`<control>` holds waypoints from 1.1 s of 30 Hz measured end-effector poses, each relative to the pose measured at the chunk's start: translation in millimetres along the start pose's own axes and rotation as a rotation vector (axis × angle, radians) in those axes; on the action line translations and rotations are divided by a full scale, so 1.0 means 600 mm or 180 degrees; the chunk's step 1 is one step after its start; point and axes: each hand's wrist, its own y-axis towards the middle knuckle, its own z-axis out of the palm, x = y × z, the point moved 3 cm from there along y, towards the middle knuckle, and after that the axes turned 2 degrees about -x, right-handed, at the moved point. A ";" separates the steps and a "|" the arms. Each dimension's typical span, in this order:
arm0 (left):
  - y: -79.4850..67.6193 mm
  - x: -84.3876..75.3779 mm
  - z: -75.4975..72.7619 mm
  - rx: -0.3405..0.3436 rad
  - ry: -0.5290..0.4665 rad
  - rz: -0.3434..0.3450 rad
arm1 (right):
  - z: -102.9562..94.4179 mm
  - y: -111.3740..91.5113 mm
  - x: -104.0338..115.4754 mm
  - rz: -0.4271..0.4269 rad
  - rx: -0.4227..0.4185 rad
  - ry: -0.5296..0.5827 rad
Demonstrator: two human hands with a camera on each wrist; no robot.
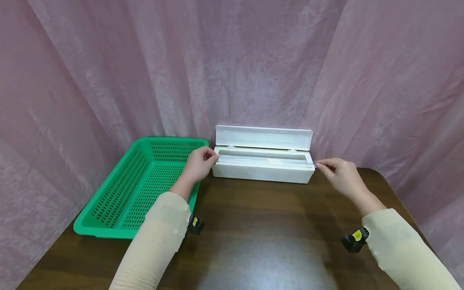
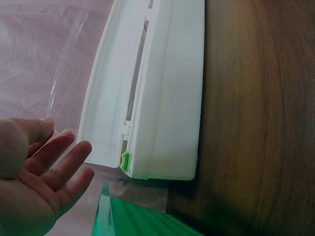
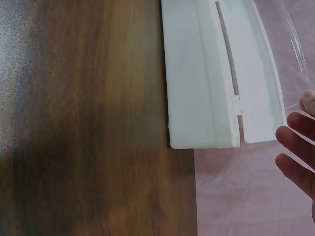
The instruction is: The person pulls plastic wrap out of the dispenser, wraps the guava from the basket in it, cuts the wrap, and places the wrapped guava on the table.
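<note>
A white plastic wrap dispenser (image 1: 261,172) stands at the back of the table with its lid (image 1: 264,137) raised. Clear plastic wrap (image 1: 266,161) stretches sideways across the front of the dispenser, between both hands. My left hand (image 1: 197,164) pinches one end of the wrap between thumb and forefinger, beside the dispenser's left end. At the other end, my right hand (image 1: 340,174) holds the wrap's edge in its fingertips. Both wrist views show the remaining fingers loosely spread, with glossy streaks of film (image 2: 66,61) running from the pinch. A small green piece (image 2: 125,161) sits at the dispenser's left end.
To the left, a green slatted plastic basket (image 1: 82,230) stands on the dark wooden table (image 1: 261,225), its right rim under the left forearm. A pink curtain (image 1: 232,64) hangs close behind the dispenser. Black wrist cameras (image 1: 354,241) hang beneath the sleeves.
</note>
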 end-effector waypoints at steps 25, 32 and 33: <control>-0.011 0.001 -0.012 -0.0079 0.0284 0.0061 | -0.007 0.017 0.018 -0.0133 0.0228 -0.0108; -0.010 0.003 -0.011 -0.0048 0.0291 0.0070 | -0.004 0.018 0.017 -0.0072 0.0248 -0.0070; -0.009 0.003 -0.011 -0.0054 0.0290 0.0077 | -0.004 0.018 0.017 -0.0065 0.0255 -0.0075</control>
